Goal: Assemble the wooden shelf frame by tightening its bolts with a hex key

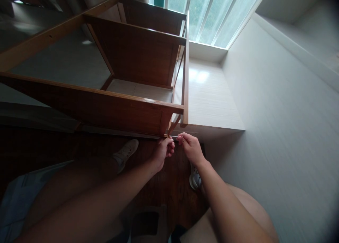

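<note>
A brown wooden shelf unit (132,110) rests on its side on a pale ledge, its boards standing upright between lighter rails. My right hand (192,148) is closed, thumb and fingers pinching a thin metal rod (173,136). The rod points left, level, to the near lower corner of the unit; whether it is a hex key or a screwdriver shaft I cannot tell. At that corner my left hand (161,153) is closed, thumb and forefinger pressed together beside the rod's tip. What lies between those fingers is hidden.
The pale ledge (209,91) runs under a barred window (209,17). A pale wall (280,105) rises close on the right. Below is a dark wooden floor (174,186), with my two shoes on it. A light blue-grey object (23,190) sits at lower left.
</note>
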{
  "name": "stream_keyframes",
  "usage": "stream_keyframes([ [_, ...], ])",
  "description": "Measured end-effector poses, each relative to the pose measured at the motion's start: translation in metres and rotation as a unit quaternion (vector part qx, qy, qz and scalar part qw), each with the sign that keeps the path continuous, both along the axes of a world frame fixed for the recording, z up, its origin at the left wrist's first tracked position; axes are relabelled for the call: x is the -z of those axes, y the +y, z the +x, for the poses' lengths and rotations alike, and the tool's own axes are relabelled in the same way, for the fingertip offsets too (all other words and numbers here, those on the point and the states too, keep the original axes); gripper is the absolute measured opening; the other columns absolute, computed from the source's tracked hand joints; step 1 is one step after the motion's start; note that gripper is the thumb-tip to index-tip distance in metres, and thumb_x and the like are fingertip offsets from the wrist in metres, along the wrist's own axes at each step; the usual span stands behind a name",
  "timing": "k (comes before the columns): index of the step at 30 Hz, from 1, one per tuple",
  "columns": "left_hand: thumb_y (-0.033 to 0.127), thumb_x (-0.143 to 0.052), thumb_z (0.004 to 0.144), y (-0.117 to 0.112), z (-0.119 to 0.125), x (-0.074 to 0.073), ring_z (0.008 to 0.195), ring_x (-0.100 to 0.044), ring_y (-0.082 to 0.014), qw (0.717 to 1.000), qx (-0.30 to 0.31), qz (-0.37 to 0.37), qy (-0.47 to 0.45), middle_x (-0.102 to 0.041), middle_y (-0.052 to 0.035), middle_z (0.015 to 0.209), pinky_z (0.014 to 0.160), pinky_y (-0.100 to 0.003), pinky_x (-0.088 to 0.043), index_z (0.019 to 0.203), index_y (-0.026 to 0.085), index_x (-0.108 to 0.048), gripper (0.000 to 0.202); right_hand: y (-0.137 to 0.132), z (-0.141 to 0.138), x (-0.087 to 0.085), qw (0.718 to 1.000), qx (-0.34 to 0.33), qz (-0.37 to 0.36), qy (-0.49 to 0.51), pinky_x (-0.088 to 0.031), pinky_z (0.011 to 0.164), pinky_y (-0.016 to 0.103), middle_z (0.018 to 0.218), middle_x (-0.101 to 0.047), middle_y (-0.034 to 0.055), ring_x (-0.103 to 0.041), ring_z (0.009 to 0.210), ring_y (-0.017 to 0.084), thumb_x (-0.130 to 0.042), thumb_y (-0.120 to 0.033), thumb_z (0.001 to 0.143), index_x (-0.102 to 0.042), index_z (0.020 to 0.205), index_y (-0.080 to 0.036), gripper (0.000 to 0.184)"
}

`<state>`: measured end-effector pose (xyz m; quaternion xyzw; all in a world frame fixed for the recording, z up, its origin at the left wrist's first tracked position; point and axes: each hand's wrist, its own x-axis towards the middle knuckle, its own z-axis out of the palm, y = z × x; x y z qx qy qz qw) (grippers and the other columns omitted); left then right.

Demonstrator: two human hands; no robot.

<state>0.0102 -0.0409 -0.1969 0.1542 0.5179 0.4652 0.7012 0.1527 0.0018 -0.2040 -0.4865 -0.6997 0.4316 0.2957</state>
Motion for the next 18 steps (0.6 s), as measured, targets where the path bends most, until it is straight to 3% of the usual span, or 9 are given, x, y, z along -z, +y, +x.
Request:
stream_keyframes([
  [11,0.035,-0.055,0.071,0.000,0.001,-0.003,0.052,-0.046,-0.0044,1.000,-0.004,-0.009,-0.006,-0.050,0.0023,0.068,0.044,-0.015,-0.031,0.076,0.017,-0.050,0.019,-0.001,0.004,0.004,1.000,0.002,0.014,0.000,-0.039,0.064,0.022,0.069,-0.056,0.0007,-0.050,0.065,0.010,-0.047,-0.037,0.091,-0.062,0.082,-0.017,0.027],
  [18,0.037,-0.055,0.072,0.001,0.001,0.000,0.051,-0.047,-0.0048,1.000,-0.002,-0.002,0.000,-0.051,0.0025,0.067,0.043,-0.015,-0.030,0.074,0.017,-0.050,0.020,-0.007,0.001,0.019,0.999,0.035,-0.016,0.037,-0.040,0.062,0.022,0.068,-0.057,0.0009,-0.051,0.064,0.010,-0.048,-0.040,0.090,-0.067,0.091,-0.017,0.030],
])
